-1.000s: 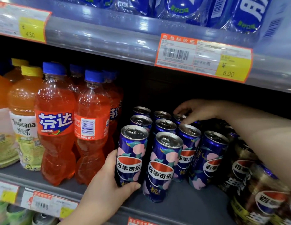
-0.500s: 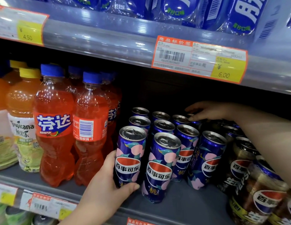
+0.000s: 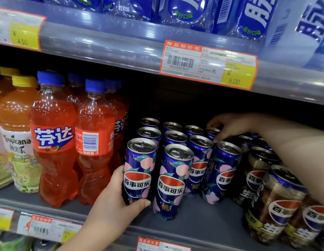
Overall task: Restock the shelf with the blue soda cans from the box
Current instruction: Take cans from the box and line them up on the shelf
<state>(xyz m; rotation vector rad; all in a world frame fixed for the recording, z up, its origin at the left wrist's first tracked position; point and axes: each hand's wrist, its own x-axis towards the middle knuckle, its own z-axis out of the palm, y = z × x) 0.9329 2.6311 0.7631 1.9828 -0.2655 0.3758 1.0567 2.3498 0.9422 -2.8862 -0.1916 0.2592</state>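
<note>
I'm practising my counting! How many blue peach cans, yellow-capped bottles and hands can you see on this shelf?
blue peach cans: 10 in view
yellow-capped bottles: 2
hands: 2, left hand and right hand
total: 14

In front of the block of blue cans (image 3: 177, 178) a bare strip of grey shelf (image 3: 197, 221) lies open, widest toward the block's right front corner. Above the block, dark room opens up to the upper shelf rail (image 3: 112, 46) (the right hand (image 3: 231, 125) reaches in through it). Left of the block the red soda bottles (image 3: 54, 151) stand close; the left hand (image 3: 114, 200), wrapped round the front-left can (image 3: 137, 174), fills that gap. Right of the block, dark cans (image 3: 257, 180) stand just beside.
</note>
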